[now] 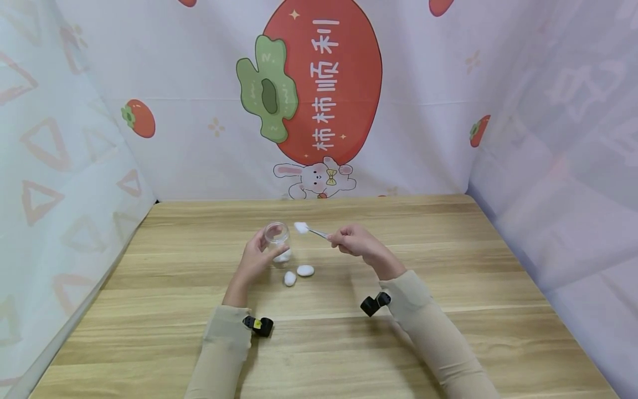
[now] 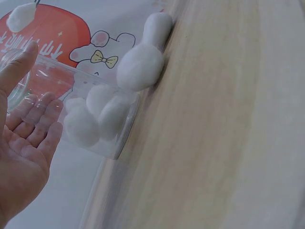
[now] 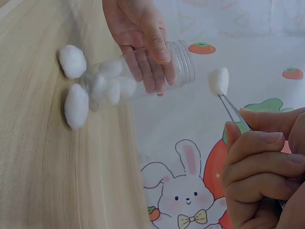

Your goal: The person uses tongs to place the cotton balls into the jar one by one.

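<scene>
cotton ball (image 3: 219, 81) sits at the tips of tweezers (image 1: 319, 233), beyond the right fingers (image 3: 259, 162) pinching them

passage: tabletop (image 1: 314, 360) between sleeves (image 1: 221, 343) | obstacles: jar (image 1: 281, 240), two cotton balls (image 1: 305, 270) by its base, wrist cameras (image 1: 266, 327)

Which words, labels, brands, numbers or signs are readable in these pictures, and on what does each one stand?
"柿柿顺利": on the red persimmon printed on the back cloth, turned sideways.
Marks on its green leaf: too small to read surely.
Pale strokes on the right cloth: too blurred.
Yellow sticker on the black device at the left sleeve: too small.
Clear jar, tweezers: no text visible.
</scene>
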Demonstrator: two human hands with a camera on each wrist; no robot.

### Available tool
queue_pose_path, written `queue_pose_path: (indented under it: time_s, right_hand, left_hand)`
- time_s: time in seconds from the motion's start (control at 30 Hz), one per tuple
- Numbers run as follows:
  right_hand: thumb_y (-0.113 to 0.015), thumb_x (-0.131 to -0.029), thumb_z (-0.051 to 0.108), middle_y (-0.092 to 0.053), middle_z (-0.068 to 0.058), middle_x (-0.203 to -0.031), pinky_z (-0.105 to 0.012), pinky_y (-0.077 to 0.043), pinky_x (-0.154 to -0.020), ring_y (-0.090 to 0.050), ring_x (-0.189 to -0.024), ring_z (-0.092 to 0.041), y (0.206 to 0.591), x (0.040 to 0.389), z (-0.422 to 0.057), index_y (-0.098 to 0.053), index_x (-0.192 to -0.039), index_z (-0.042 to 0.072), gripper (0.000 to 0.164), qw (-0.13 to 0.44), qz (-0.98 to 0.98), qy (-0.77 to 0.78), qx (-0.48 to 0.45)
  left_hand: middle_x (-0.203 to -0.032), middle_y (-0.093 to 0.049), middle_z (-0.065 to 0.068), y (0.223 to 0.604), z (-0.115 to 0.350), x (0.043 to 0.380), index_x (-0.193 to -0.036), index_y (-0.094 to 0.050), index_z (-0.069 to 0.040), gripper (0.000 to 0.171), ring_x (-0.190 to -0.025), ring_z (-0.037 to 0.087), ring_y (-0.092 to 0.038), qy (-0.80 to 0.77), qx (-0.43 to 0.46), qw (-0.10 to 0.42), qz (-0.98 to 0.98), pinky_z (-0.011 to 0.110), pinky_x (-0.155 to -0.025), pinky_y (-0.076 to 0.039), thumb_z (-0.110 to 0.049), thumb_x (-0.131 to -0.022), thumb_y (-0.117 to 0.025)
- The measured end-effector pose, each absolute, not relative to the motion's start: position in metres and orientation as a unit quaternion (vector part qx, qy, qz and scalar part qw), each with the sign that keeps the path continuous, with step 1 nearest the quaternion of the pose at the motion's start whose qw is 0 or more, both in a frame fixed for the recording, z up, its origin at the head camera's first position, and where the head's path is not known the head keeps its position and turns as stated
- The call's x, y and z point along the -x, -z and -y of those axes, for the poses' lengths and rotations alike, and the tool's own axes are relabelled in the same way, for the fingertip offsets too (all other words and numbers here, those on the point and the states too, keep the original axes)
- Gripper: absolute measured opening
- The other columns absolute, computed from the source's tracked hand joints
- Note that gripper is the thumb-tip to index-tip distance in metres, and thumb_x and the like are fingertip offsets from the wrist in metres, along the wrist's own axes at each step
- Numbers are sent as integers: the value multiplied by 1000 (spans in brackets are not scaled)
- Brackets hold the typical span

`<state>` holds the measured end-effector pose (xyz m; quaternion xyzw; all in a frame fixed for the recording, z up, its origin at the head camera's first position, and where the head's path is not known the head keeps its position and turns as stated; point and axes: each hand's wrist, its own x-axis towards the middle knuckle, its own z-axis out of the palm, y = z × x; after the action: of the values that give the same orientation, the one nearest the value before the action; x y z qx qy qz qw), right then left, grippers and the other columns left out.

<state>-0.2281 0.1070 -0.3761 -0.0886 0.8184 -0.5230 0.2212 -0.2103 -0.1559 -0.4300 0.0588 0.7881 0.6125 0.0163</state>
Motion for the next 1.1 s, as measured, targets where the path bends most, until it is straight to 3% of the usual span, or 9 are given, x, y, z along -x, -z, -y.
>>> queue_pose_path:
  time_s: [0.37, 0.63, 1.1]
  right_hand:
    - [-56, -94, 21, -34, 7, -48, -19, -22, -47, -27, -48, -8, 373, 230, -98, -59, -70, 8, 28, 215, -817, 528, 85]
    - [-57, -95, 22, -35, 7, -49, -19, -20, -46, -27, -48, -8, 372, 231, -93, -59, -71, 8, 28, 210, -818, 530, 84]
    - [-58, -94, 25, -37, 7, -50, -20, -23, -49, -30, -50, -8, 367, 232, -74, -62, -74, 5, 29, 207, -827, 516, 83]
  left_hand:
    - [-144, -50, 21, 421, 154, 206, -141, -41, -3, 63, -142, 33, -40, -605, -71, 18, -793, 48, -125, -24, -14, -87, -71]
    - [-144, -51, 18, 446, 159, 220, -142, -42, -8, 65, -143, 31, -40, -618, -68, 14, -783, 48, -126, -21, -17, -85, -73]
    - [-145, -51, 16, 449, 159, 221, -141, -43, -9, 66, -144, 29, -39, -618, -67, 10, -783, 46, -126, -22, -19, -84, -75]
